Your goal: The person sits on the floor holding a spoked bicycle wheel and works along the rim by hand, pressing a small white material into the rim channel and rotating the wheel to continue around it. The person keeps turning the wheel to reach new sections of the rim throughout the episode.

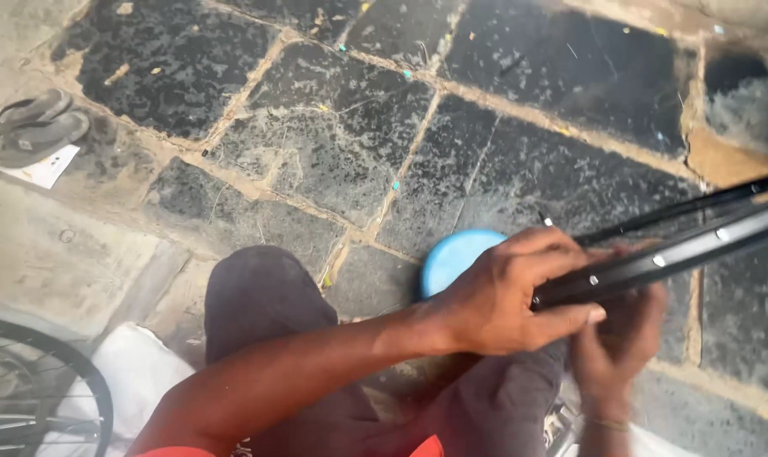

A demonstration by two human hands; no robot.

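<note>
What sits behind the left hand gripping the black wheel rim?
A round light-blue lid-like object lies on the dark stone floor behind the left hand; the hand covers its right part.

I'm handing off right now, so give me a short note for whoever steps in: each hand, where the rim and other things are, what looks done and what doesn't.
Left hand: gripping the black wheel rim from above, fingers curled over its edge.
Right hand: under the rim, blurred; seems to support it, grip unclear.
Rim: across the lap, running up and right out of the picture, spoke holes showing.
Blue round lid: on the stone floor, just behind the left hand.
Spoked wheel: lower left, untouched.
Sandals: upper left, on the floor.
Done: rim in hand. Left: cannot tell from this view; no spokes visible in the held rim.
</note>
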